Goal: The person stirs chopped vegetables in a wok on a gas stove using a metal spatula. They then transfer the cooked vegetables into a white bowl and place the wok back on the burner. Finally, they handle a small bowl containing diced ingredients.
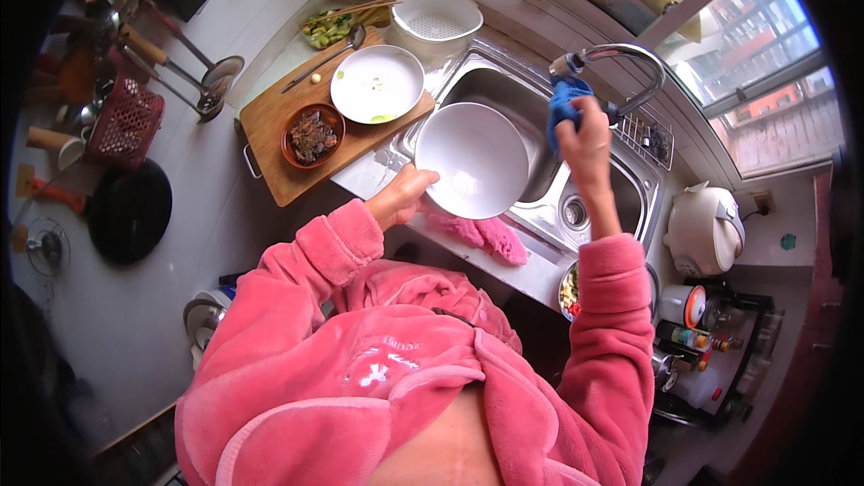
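Note:
My left hand (407, 194) grips the rim of a white bowl (472, 158), which is tilted over the near edge of the stainless steel sink (476, 84). The bowl's inside looks bare and shiny. My right hand (586, 142) holds a blue cloth (567, 104) just beneath the spout of the chrome faucet (651, 74). A folded pink cloth (486, 237) lies on the counter's front edge, below the bowl. The second basin, with its drain strainer (575, 212), is partly covered by my right forearm.
A wooden cutting board (273, 182) bears a white plate (378, 84), a brown bowl of dark food (312, 136) and a spoon (327, 57). Behind stands a white colander (439, 17). To the right are a rice cooker (702, 233) and several bottles (688, 341). A frying pan (130, 212) hangs left.

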`<action>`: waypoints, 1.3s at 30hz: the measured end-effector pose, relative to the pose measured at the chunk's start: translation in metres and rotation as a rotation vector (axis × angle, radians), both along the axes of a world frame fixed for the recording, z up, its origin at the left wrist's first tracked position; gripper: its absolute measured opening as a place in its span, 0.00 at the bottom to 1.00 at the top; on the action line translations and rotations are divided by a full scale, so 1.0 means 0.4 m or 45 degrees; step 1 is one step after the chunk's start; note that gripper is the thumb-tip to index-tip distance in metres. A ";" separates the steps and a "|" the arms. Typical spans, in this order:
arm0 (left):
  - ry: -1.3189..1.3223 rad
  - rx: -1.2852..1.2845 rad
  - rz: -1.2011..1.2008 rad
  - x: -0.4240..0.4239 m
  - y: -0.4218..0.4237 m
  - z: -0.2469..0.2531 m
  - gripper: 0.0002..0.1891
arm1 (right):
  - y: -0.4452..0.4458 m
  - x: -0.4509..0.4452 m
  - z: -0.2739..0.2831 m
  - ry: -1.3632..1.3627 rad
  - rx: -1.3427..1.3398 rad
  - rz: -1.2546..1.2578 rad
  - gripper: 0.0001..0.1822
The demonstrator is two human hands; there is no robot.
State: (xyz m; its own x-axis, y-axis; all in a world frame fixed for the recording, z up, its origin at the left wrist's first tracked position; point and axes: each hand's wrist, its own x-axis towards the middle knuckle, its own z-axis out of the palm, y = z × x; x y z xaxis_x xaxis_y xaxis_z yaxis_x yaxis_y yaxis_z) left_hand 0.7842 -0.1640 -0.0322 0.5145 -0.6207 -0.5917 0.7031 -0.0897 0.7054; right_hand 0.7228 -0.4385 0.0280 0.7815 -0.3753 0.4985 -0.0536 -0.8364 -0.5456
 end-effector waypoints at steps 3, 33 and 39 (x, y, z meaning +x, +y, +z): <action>0.075 -0.039 0.151 0.004 0.008 0.010 0.23 | -0.019 0.059 0.145 0.213 1.004 0.054 0.15; 0.038 -0.152 -0.129 0.024 -0.001 0.041 0.23 | -0.021 -0.248 -0.147 -0.103 1.651 -0.291 0.24; 0.068 -0.092 -0.483 -0.040 -0.073 0.060 0.23 | 0.308 -0.416 -0.146 0.014 2.001 -0.214 0.37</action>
State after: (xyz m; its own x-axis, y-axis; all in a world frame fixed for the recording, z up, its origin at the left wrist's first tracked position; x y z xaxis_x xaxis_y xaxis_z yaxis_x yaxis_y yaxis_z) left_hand 0.7684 -0.1933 -0.0081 0.2102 -0.8022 -0.5588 0.6653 -0.3015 0.6830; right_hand 0.5564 -0.3152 -0.0302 0.6803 -0.5701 -0.4606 -0.0929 0.5563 -0.8258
